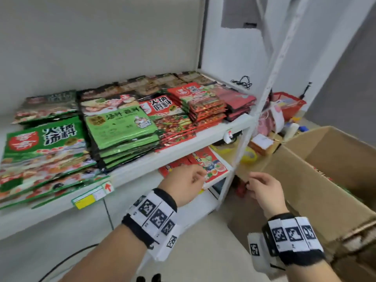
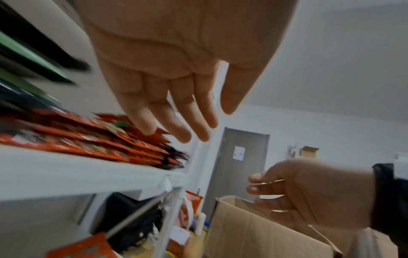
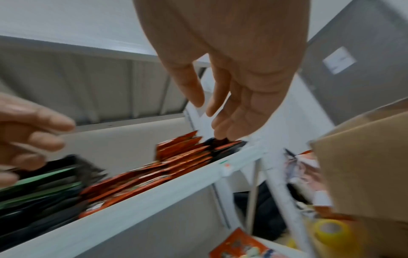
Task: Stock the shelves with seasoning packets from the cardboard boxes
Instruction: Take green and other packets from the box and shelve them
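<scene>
On the green packet (image 1: 44, 139) at your far left you can read 火锅汤料; the red packet (image 1: 162, 107) mid-shelf reads 火锅底料; a red arrow marks the shelf-edge price tag (image 1: 93, 195); smaller print is too blurred.

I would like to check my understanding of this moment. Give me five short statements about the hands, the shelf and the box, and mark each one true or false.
1. Both hands are empty. True: the left hand and the right hand hold no packet.
2. The cardboard box stands at the person's right side, with its flaps open. True.
3. The upper shelf carries only red packets. False: green packets lie there beside the red packets.
4. The left hand grips a green packet. False: its fingers are straight and hold nothing.
5. A red basket stands on the upper shelf. False: it stands lower down, beyond the shelf post.
</scene>
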